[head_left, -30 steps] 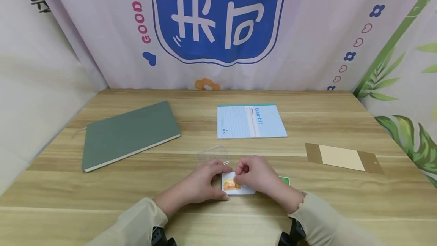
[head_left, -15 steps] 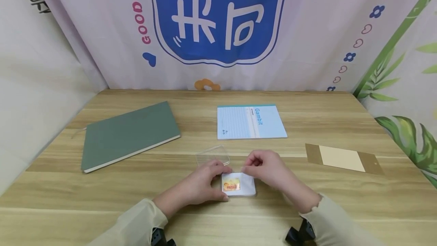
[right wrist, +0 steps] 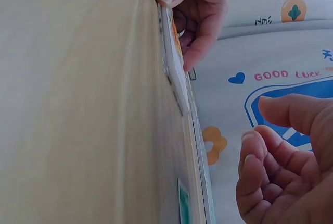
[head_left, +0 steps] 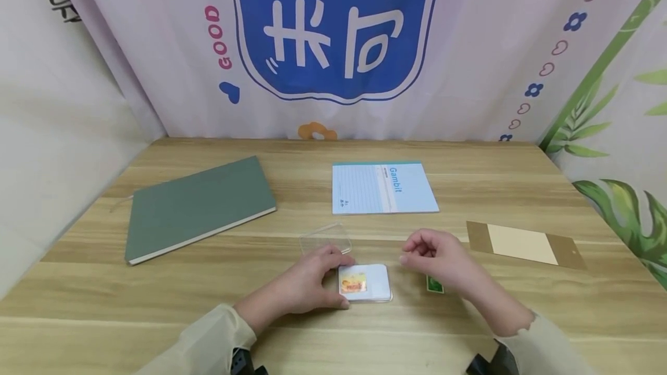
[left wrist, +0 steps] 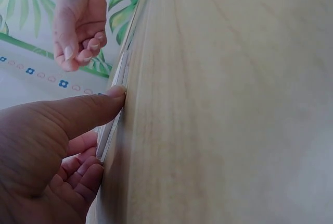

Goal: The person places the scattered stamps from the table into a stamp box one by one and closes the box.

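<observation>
My left hand (head_left: 307, 282) holds a small flat clear box of white cards (head_left: 377, 282) on the table, with the thumb at its near edge and the fingers at the far edge. On the top card lies an orange-yellow stamp-like picture (head_left: 354, 282). The right hand (head_left: 443, 259) is held above the table to the right of the box; its fingers are loosely curled, and the right wrist view shows nothing between thumb and fingertips. Partly below that hand lies a small green stamp-like piece (head_left: 435, 286) with a pale border.
Behind the left hand lies a clear plastic lid (head_left: 328, 236). A large green hardcover book (head_left: 200, 210) is at the left, a light-blue notebook (head_left: 385, 188) at the back middle, and a brown-and-cream card strip (head_left: 523, 243) at the right. Printed curtains surround the wooden table (head_left: 172, 300).
The right hand has let go of the stamp-like picture on the top card and drawn away to the right, uncovering the green piece. The left hand keeps its grip on the box.
</observation>
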`<state>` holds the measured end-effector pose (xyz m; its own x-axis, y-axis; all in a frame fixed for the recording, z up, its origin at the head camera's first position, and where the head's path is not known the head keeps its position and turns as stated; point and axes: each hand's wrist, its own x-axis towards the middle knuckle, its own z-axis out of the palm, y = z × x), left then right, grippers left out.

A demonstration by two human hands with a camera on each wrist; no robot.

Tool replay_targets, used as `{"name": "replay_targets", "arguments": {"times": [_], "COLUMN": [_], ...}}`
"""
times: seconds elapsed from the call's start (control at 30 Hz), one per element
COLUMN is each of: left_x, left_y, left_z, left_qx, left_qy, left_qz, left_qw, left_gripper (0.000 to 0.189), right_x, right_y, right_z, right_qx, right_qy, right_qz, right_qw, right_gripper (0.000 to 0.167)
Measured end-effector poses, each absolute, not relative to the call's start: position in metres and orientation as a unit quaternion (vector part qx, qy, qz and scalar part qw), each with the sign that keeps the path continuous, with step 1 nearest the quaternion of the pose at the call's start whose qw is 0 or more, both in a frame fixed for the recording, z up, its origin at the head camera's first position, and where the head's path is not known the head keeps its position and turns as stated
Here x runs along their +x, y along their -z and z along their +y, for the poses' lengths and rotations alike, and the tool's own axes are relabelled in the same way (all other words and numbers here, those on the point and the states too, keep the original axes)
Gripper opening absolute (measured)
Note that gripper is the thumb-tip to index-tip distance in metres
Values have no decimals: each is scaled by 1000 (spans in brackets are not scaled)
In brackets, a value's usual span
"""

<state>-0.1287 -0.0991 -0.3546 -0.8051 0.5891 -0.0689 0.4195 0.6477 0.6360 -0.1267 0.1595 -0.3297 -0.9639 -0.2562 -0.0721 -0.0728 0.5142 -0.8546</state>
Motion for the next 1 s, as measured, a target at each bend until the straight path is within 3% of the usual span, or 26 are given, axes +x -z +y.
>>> {"name": "replay_targets", "arguments": {"times": [0.6, 1.0], "left_x": [-129, -128], "left_y": [356, 355], "left_z": [-100, -100], "left_qx": [280, 281], "left_qy": [-315, -312], "left_qz": [897, 897], "left_qw": [134, 138], "left_gripper": [57, 57], "right_x": [-114, -110], "right_y": [342, 360], "right_z": [201, 204], "right_qx": [-133, -152], "right_qy": [421, 359], "right_qz": [893, 921], "right_qw": [85, 10], "right_gripper": [34, 20]}}
